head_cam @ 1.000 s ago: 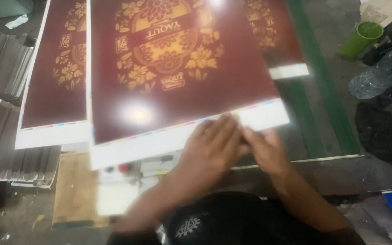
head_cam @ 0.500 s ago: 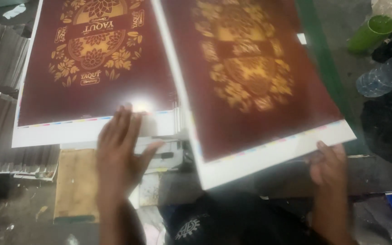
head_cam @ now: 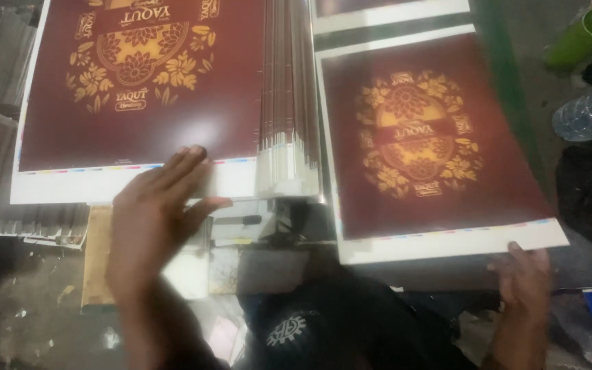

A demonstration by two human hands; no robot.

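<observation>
two hands, left hand (head_cam: 155, 205) flat and open on white margin of maroon sheet stack (head_cam: 173, 89), right hand (head_cam: 525, 274) pinching near corner of one loose sheet (head_cam: 433, 144), sheet now flat right of stack, was angled mid-swing, green cup (head_cam: 584, 34), one bottle (head_cam: 590, 109)

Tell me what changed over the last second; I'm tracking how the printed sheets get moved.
The top maroon printed sheet with gold floral design was drawn off the stack of printed sheets and carried right, where it now lies flat, its near edge held by the right hand. The left hand parted from the right hand and moved left onto the stack's white margin. The green cup and clear plastic bottle stayed put.
</observation>
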